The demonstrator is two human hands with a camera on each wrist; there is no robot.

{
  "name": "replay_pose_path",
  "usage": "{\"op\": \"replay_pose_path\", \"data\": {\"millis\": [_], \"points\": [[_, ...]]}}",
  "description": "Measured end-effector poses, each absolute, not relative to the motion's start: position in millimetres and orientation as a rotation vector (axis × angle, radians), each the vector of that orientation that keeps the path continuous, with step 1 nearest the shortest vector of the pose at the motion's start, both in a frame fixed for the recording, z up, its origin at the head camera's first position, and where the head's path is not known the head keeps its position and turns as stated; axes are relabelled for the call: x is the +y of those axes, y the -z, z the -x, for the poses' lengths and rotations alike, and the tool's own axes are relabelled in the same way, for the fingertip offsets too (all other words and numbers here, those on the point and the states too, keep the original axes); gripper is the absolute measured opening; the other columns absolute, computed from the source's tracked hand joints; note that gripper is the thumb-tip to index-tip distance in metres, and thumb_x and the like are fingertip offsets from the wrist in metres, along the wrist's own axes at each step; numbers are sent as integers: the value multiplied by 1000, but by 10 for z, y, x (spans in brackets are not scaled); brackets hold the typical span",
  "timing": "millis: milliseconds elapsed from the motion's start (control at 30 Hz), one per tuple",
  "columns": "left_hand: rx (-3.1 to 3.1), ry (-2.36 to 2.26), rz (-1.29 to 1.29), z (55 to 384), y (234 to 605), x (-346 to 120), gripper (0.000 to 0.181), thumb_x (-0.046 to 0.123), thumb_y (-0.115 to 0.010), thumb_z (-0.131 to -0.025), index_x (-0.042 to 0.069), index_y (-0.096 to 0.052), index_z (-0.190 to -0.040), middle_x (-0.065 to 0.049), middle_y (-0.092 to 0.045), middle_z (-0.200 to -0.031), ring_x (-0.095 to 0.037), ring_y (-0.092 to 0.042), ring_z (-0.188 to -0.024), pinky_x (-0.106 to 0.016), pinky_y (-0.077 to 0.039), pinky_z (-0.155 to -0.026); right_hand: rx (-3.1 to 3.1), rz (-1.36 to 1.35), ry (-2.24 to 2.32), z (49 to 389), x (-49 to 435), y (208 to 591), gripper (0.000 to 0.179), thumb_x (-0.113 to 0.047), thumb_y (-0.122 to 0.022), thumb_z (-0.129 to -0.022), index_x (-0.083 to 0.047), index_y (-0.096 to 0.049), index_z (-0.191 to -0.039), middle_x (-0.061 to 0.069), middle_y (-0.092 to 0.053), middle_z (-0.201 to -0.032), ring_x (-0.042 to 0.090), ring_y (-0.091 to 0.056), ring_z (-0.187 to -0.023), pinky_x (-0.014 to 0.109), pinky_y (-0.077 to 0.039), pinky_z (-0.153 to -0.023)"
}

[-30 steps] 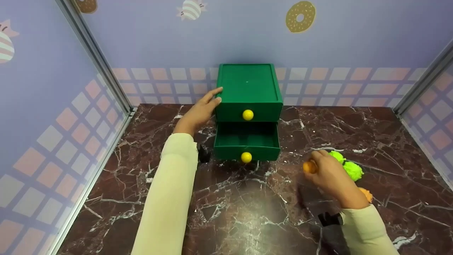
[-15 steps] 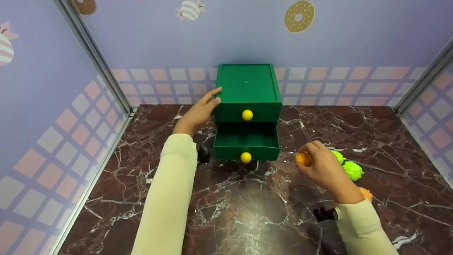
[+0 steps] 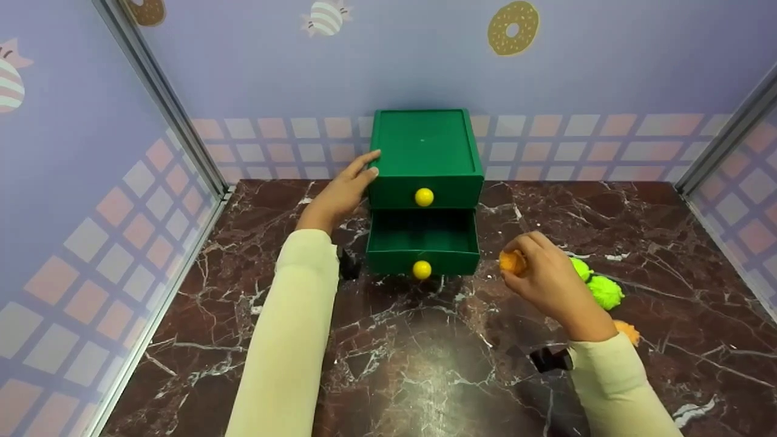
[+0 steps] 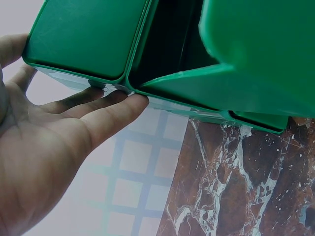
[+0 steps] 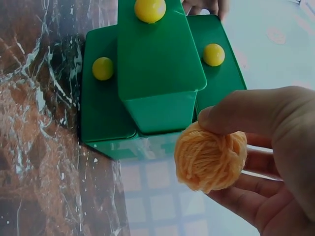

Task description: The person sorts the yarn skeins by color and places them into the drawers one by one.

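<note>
A green drawer cabinet (image 3: 425,142) with yellow round knobs stands against the back wall. Its middle drawer (image 3: 388,263) is pulled out; the visible inside has nothing in it. The drawers above and below it are closed in the right wrist view. My left hand (image 3: 337,199) rests on the cabinet's left side, fingers (image 4: 115,115) extended along it near the top edge. My right hand (image 3: 557,290) pinches an orange ball of yarn (image 5: 209,160) between thumb and fingers, raised over the table to the right of the pulled-out drawer.
Two bright green yarn balls (image 3: 606,293) lie on the marbled table (image 3: 388,370) just right of my right hand. Another orange yarn ball (image 3: 629,332) sits partly hidden behind the right wrist. Patterned panels (image 3: 413,67) wall in the back and both sides.
My right hand has moved left and a little up with the orange ball of yarn, nearer the pulled-out drawer. The left hand keeps its place on the cabinet.
</note>
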State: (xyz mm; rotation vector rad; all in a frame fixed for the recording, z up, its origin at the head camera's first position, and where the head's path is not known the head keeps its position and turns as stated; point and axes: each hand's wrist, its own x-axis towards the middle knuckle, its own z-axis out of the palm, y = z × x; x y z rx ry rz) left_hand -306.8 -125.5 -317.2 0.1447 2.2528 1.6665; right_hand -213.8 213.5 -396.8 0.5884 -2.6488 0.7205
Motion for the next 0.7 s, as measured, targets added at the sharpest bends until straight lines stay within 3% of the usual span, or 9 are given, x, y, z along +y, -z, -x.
{"op": "replay_pose_path", "data": {"millis": [300,700], "points": [[2274,-1706,-152,3246,3408,-1310,44,48,-41,-102,54,-30,-144,2,-17,-162,-26,-33,-145,-53,-40,-108,-2562,-625,-753,2185,2020,3915,29,-10,-81,-75,-6,-64,-99,9,-60,-101,23,-59,-81,39,-53,-71],[2220,-1704,-139,3114,3210,-1263,50,40,-38,-105,43,-23,-152,-1,-11,-164,-27,-25,-148,-53,-37,-110,-2452,-661,-796,2286,1830,3873,29,-12,-80,-78,-7,-64,-102,7,-60,-106,23,-60,-88,39,-54,-76]]}}
